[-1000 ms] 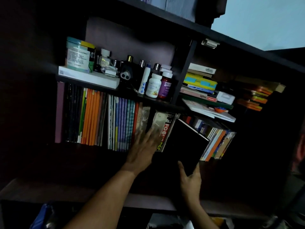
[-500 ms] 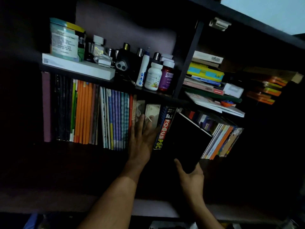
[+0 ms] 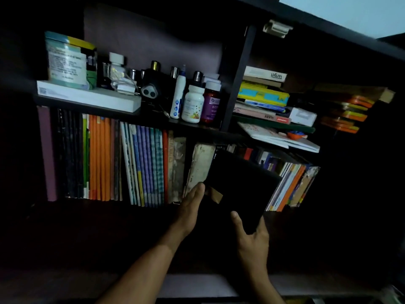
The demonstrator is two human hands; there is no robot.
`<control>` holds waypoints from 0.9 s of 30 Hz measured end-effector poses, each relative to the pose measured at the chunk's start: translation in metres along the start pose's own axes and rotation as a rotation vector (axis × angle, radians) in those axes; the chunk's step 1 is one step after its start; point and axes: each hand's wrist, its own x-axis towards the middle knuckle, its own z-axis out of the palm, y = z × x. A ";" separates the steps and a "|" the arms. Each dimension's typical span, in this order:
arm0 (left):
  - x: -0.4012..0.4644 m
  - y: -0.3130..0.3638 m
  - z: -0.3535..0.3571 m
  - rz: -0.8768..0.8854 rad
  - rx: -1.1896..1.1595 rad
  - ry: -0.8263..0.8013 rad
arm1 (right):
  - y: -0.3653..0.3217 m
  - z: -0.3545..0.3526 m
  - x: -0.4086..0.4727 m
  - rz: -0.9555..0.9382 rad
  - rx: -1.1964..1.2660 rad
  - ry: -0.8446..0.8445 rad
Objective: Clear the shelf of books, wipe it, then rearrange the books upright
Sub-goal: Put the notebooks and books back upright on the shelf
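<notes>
A dark book shelf (image 3: 114, 218) holds a row of upright books (image 3: 131, 163) on the left: black, orange, blue and purple spines. A worn pale book (image 3: 200, 165) leans beside them. My right hand (image 3: 252, 240) holds the lower corner of a large black book (image 3: 238, 187), thumb on its cover. The black book is tilted in the gap between the worn book and the leaning books on the right (image 3: 291, 185). My left hand (image 3: 190, 209) lies with straight fingers against the black book's left edge.
The shelf above carries a white box (image 3: 87, 97), a tin, bottles (image 3: 192, 104) and small gadgets. To its right sits a flat stack of books (image 3: 263, 95) and loose papers (image 3: 278, 137). A vertical divider (image 3: 236, 80) splits the upper shelf.
My left hand slid right from the spines to the black book's edge. The black book moved left and now covers the book with red lettering. The camera came closer.
</notes>
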 end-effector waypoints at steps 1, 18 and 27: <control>0.001 -0.002 0.002 0.012 0.003 -0.031 | -0.003 0.001 -0.001 -0.018 -0.021 -0.009; 0.031 -0.039 -0.009 0.351 0.664 0.470 | 0.001 0.000 -0.006 -0.023 -0.240 0.131; 0.044 -0.033 -0.045 0.182 0.420 -0.017 | -0.014 0.023 -0.019 -0.217 -0.285 -0.093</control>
